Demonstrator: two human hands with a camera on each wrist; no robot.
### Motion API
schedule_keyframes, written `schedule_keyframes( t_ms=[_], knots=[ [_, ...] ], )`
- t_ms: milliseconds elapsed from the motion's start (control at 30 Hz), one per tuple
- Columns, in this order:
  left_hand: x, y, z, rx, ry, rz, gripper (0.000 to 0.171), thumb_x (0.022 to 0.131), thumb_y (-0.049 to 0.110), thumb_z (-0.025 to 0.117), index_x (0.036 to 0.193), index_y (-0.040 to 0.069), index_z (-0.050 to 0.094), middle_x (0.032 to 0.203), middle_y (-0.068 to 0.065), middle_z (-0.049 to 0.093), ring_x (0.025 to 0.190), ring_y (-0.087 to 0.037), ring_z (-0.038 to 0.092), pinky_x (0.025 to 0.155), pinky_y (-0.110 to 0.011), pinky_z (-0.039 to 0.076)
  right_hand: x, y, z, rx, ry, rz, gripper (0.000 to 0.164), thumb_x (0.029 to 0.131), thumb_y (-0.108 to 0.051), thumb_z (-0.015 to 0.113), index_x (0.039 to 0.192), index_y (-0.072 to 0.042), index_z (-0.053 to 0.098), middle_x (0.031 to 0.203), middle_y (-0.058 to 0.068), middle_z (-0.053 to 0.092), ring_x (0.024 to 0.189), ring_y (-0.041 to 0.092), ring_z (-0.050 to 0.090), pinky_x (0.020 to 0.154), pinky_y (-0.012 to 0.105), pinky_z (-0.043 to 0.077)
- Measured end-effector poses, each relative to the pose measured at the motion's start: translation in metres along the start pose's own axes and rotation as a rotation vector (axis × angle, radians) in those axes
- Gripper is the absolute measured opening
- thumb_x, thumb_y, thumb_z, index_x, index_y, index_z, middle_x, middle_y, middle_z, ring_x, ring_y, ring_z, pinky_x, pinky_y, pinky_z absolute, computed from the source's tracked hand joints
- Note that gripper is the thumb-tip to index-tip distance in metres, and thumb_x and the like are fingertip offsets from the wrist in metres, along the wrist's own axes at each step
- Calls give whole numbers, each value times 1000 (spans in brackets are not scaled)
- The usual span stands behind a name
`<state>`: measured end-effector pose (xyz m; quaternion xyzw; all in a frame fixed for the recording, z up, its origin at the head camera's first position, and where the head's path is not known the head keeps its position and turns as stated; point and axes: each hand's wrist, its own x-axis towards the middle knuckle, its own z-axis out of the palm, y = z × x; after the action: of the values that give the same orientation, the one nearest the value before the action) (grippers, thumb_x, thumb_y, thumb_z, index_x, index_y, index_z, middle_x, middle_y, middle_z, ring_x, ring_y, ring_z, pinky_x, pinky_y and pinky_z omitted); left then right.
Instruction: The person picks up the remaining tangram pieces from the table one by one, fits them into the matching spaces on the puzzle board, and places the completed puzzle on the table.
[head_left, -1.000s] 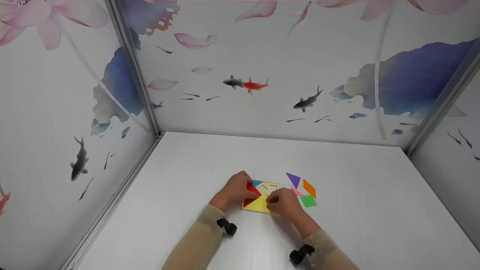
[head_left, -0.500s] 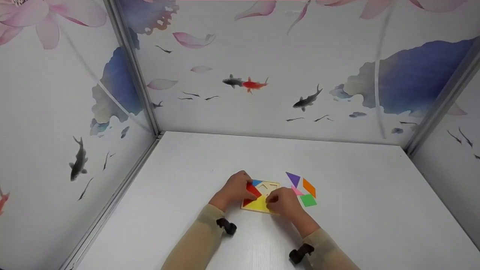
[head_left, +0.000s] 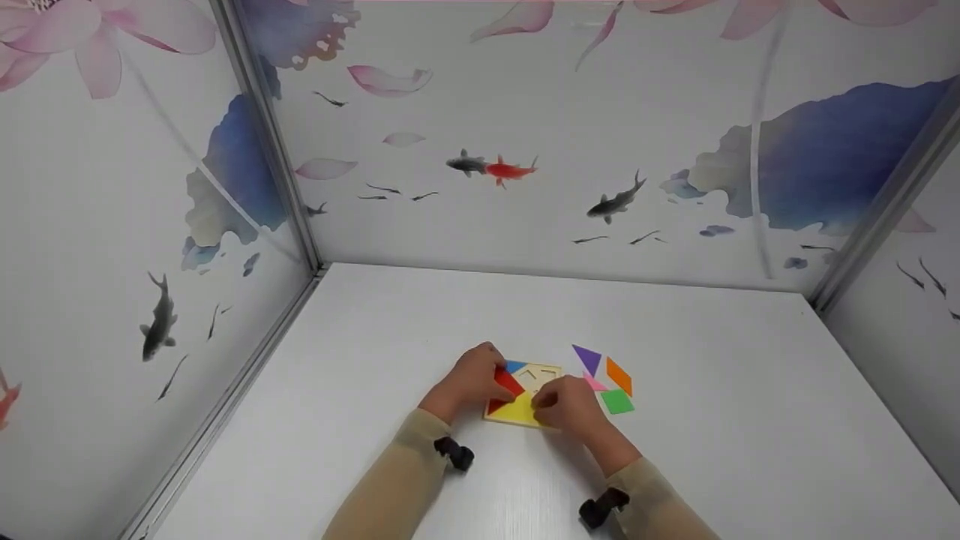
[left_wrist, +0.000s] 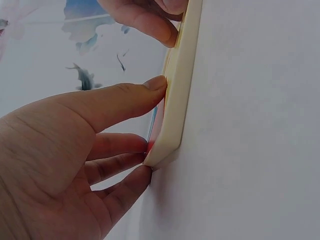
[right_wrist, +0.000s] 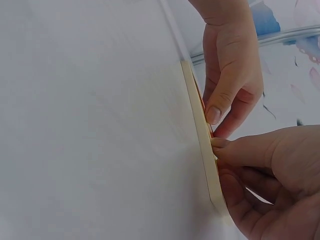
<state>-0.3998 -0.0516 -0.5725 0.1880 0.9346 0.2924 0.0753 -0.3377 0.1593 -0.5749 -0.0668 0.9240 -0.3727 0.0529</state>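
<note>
In the head view a square wooden tangram board (head_left: 553,368) lies on the white table, with a blue piece (head_left: 514,366), a red piece (head_left: 510,382) and a large yellow triangle (head_left: 513,412) in or over it. My left hand (head_left: 470,374) grips the board's left side, its thumb on top near the red piece and the fingers round the edge. Over the board's right side, my right hand (head_left: 571,405) has curled fingers and pinches at the yellow triangle; the fingertips hide that part. The left wrist view shows the left thumb (left_wrist: 145,90) pressed on the board's top.
Right of the board lie a purple triangle (head_left: 587,358), an orange parallelogram (head_left: 619,376), a green square (head_left: 617,402) and a pink triangle (head_left: 594,382), partly behind the right hand. Printed wall panels (head_left: 555,247) stand along the table's back and sides.
</note>
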Motion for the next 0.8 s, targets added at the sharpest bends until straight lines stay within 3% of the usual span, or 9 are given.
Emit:
schedule_keyframes(
  t_ms=[800],
  knots=[
    [4,3,3,73,-23,2,58,79,35,94,125,7,74,119,0,62,107,-17,57,104,-33,53,0,3,-4,-33,-21,-27,16,85,-5,86,97,-15,83,95,-2,77,90,17,68,87,39,63]
  ],
)
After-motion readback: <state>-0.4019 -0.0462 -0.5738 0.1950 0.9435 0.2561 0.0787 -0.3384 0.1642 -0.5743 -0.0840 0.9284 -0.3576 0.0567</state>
